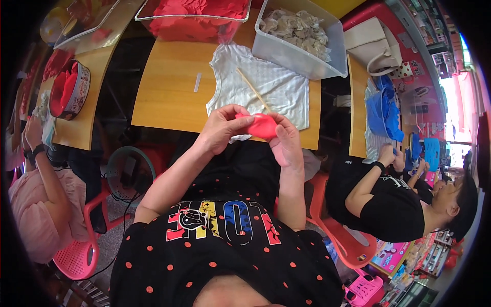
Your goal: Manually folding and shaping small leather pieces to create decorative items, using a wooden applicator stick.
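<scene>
A soft, glossy red piece (262, 127), like a limp uninflated balloon, is stretched between my two hands above the table's near edge. My left hand (219, 132) pinches its left end between thumb and fingers. Its right end is gripped by my right hand (287, 142), thumb in front and fingers behind. Under and beyond them a white sleeveless shirt (227, 69) lies spread on the wooden table (166, 84). A thin wooden stick (251, 87) rests on the shirt, its near end close to my right fingers; whether they touch it, I cannot tell.
Red pieces fill a clear bin (235, 31) at the far side. To its right stands a translucent bin (279, 49) of crumpled whitish pieces. A small white strip (197, 82) lies left of the shirt. People work at neighbouring tables on both sides; a fan (130, 174) stands at left.
</scene>
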A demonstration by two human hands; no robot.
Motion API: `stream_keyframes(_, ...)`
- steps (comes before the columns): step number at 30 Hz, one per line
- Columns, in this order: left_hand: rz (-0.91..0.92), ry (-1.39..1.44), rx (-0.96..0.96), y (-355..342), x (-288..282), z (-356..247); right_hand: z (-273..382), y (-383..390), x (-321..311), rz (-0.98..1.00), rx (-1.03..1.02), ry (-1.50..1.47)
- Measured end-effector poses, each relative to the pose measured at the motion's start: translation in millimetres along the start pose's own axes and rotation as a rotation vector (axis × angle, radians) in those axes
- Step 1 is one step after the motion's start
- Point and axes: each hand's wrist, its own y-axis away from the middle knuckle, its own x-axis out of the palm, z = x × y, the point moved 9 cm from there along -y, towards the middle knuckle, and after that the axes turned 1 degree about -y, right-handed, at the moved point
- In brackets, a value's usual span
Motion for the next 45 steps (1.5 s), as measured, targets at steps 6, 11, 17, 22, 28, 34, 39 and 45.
stream_keyframes(6, -0.066, 0.08, 0.135, 0.8, -7.3, 10.7, -26.7, 1.2, -16.3, -0.114, -0.146, 0.204)
stream_keyframes(11, -0.061, -0.044, -0.022, 5.0, -7.4, 22.4, -10.0, 0.4, -2.5, -0.137, -0.273, 0.325)
stream_keyframes(17, -0.091, -0.179, 0.181, 1.1, -7.8, 16.8, -20.8, 2.9, -14.9, -0.258, -0.298, 0.289)
stream_keyframes(22, -0.175, -0.338, 0.161, 5.5, -17.5, 15.2, -48.6, 4.8, -20.6, -0.158, -0.028, 0.145)
stream_keyframes(28, -0.143, -0.284, 0.056, 3.0, -6.5, 2.9, -39.0, 4.1, -20.6, -0.106, -0.09, 0.509)
stream_keyframes(34, -0.171, -0.187, 0.06, -3.2, -19.6, 10.9, -38.9, 10.7, -18.7, -0.169, 0.005, 0.347)
stream_keyframes(39, -0.21, -0.203, 0.051, -5.8, -19.7, 18.2, -31.3, 19.2, -37.4, -0.18, 0.011, 0.591)
stream_keyframes(45, -0.078, -0.152, 0.124, 4.7, -4.4, 12.4, 34.6, 40.8, -19.4, -0.185, -0.12, 0.815)
